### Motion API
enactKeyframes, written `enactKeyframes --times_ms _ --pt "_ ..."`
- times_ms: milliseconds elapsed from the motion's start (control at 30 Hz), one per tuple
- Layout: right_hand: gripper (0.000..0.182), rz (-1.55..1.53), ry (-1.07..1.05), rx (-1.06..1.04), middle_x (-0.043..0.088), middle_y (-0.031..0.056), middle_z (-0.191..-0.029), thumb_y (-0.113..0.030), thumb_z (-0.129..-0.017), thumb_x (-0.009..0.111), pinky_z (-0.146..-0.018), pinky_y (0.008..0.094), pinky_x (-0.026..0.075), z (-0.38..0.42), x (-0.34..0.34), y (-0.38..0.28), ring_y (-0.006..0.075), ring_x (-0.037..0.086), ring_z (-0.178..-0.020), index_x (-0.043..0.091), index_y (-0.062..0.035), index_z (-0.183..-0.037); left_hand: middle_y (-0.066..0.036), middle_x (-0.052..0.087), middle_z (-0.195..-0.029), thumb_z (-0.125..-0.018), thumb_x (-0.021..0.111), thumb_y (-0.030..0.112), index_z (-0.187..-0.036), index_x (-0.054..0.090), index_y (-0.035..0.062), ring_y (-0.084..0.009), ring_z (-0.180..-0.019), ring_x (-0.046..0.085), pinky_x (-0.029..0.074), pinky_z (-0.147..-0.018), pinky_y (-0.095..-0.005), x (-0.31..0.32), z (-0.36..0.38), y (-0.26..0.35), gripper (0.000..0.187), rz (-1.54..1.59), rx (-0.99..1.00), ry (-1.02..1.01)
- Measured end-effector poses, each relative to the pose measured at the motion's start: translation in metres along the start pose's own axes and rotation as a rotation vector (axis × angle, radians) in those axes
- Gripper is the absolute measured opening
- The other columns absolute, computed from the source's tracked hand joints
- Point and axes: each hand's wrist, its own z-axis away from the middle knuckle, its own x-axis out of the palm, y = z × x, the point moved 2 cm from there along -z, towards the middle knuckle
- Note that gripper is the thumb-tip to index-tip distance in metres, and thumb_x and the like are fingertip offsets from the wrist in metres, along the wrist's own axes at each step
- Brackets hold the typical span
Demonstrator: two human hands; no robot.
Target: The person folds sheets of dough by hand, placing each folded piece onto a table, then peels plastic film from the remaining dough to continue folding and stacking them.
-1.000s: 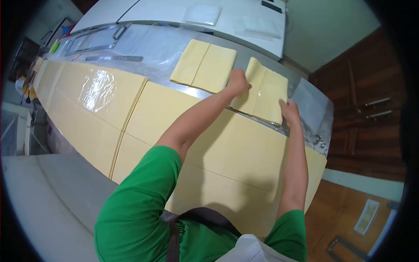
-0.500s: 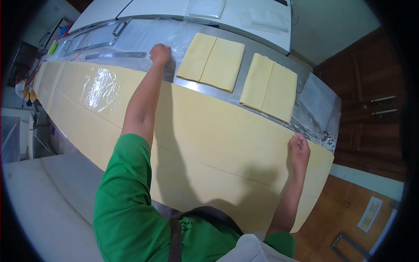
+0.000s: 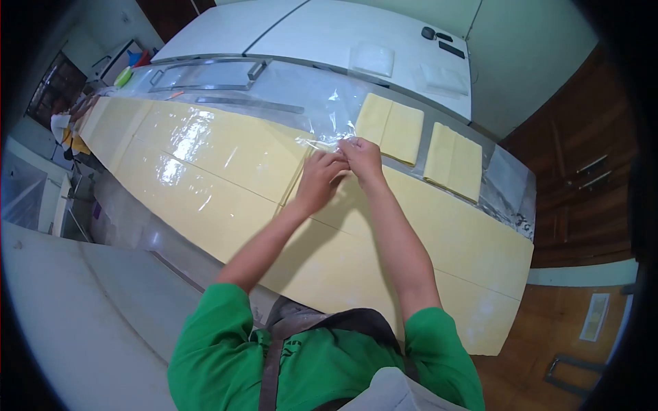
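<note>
A long pale-yellow sheet (image 3: 452, 246), apparently dough, covers the front of the table. Shiny clear plastic film (image 3: 199, 133) lies over its left part, with a gathered edge at the middle of the far side. There my right hand (image 3: 364, 161) is closed in a pinch on the film. My left hand (image 3: 320, 181) is just left of it, fingers bent around the film's edge and nearly touching the right hand; its thumb is partly hidden. Two folded yellow sheets, a left one (image 3: 391, 127) and a right one (image 3: 452, 161), lie beyond my right hand.
A metal frame with handles (image 3: 205, 85) and a flat metal strip (image 3: 250, 105) lie on the far side. White cabinets (image 3: 356, 31) behind bear clear packets (image 3: 373, 60) and small dark objects (image 3: 439, 38). Another person (image 3: 65, 130) is at the far left end.
My hands were far apart at the sheet's far edge; now they meet at the middle. The right hand came leftward. The view has shifted, and the film now shows gathered at my hands.
</note>
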Motion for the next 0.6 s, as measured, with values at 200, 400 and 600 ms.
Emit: enactKeyframes --times_ms 200,400,600 --pt "0.027 0.085 -0.17 0.0 0.069 0.0075 -0.08 -0.02 -0.098 0.061 -0.067 0.0269 0.053 0.099 -0.03 0.018 0.0138 0.065 -0.072 0.068 0.0053 -0.1 -0.028 0.03 -0.15 -0.081 0.076 0.056 -0.149 0.018 -0.0034 -0.0351 -0.129 0.049 0.049 -0.099 -0.0453 0.005 0.089 -0.018 0.108 1.643 -1.407 0.219" --pt "0.017 0.338 -0.217 0.385 0.068 0.0048 -0.081 -0.018 -0.095 0.065 -0.069 0.0298 0.053 0.23 -0.194 0.066 0.0144 0.064 -0.074 0.068 -0.002 -0.091 -0.013 0.065 -0.099 -0.095 0.066 0.015 -0.104 0.059 -0.0037 -0.0162 -0.084 0.065 0.055 -0.066 -0.0233 0.068 0.076 -0.13 0.021 1.654 -1.313 0.496" --pt "0.014 -0.011 0.261 0.471 0.055 -0.0002 -0.071 0.0 -0.088 0.054 -0.057 0.0277 0.05 0.286 -0.448 0.091 0.0157 0.058 -0.064 0.057 -0.0084 -0.077 -0.013 0.068 -0.091 -0.09 0.071 0.008 -0.118 0.054 -0.0064 -0.0164 -0.074 0.068 0.054 -0.055 -0.0251 0.045 0.112 -0.08 0.035 1.235 -1.372 0.376"
